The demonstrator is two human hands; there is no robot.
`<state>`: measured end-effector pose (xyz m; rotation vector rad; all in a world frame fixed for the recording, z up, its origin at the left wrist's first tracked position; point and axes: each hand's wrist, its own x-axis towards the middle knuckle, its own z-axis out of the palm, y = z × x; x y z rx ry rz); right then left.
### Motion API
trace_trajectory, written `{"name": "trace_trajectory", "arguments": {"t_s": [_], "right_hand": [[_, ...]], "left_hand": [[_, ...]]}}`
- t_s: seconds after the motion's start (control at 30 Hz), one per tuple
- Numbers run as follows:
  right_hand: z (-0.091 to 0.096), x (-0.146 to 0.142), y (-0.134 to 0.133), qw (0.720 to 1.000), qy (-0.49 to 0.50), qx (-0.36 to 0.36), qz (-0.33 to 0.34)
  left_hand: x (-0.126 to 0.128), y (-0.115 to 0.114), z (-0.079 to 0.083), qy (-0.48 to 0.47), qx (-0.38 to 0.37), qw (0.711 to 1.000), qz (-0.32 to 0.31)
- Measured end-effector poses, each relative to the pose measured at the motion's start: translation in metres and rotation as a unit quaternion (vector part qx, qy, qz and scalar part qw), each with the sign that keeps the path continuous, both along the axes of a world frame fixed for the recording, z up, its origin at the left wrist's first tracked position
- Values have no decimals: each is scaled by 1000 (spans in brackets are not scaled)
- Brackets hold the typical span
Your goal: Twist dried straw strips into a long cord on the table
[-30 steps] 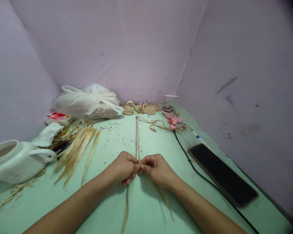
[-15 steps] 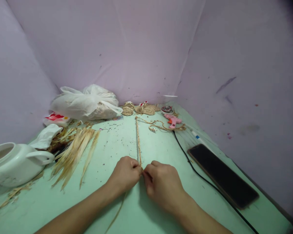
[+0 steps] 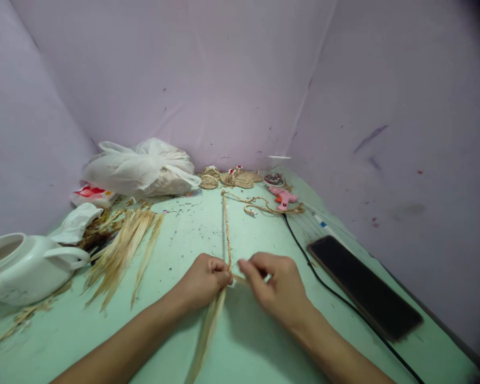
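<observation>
A thin braid (image 3: 226,229) of straw-coloured plant fibre runs straight down the middle of the green table toward me. At its near end my left hand (image 3: 208,280) is closed, thumb and fingers pinching the braid. Just right of it, slightly blurred, my right hand (image 3: 278,285) is curled, with a short fibre strand (image 3: 239,278) stretching from the braid's end into its fingers. Another, wider loose strand (image 3: 208,333) hangs from below my left hand toward the table's near edge. The fingertips of my right hand partly hide their hold.
To the left lie a bundle of dried fibre strips (image 3: 124,250) and a white pot (image 3: 32,272). Behind them sits a white plastic bag (image 3: 144,168). Woven pieces (image 3: 240,180), a pink glue gun (image 3: 283,198), its black cord (image 3: 324,285) and a phone (image 3: 364,288) are farther back and right.
My right hand has moved slightly right and up, away from my left hand, drawing a strand sideways. The loose strand below my left hand now shows wider. My left hand stays nearly in place.
</observation>
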<state>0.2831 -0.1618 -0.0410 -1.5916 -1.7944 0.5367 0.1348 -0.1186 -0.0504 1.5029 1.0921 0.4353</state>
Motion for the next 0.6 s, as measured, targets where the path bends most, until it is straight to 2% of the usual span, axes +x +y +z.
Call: {"name": "trace_trajectory", "arguments": {"t_s": [0.03, 0.07, 0.13, 0.2, 0.23, 0.33, 0.4, 0.6], "right_hand": [[-1, 1, 5, 997, 62, -36, -35], [-3, 1, 10, 987, 129, -91, -40], [-9, -3, 17, 944, 249, -216, 4], [-15, -8, 20, 910, 298, -285, 43], [-18, -10, 20, 909, 295, -289, 47], [-24, -13, 18, 936, 247, -250, 27], [-27, -13, 18, 940, 239, -241, 22], [-29, -15, 20, 915, 310, -257, 5]], "left_hand": [[-1, 1, 1, -1, -3, 1000, -6], [-1, 1, 1, 0, -5, 1000, -13], [-2, 2, 1, 5, 1, 1000, -23], [-2, 3, 1, 11, 10, 999, -29], [-2, 3, 1, 19, 12, 999, -31], [-3, 3, 2, 79, 22, 996, -30], [-4, 2, 3, 134, 51, 989, -29], [-5, -15, 22, 306, 196, 931, -8]]}}
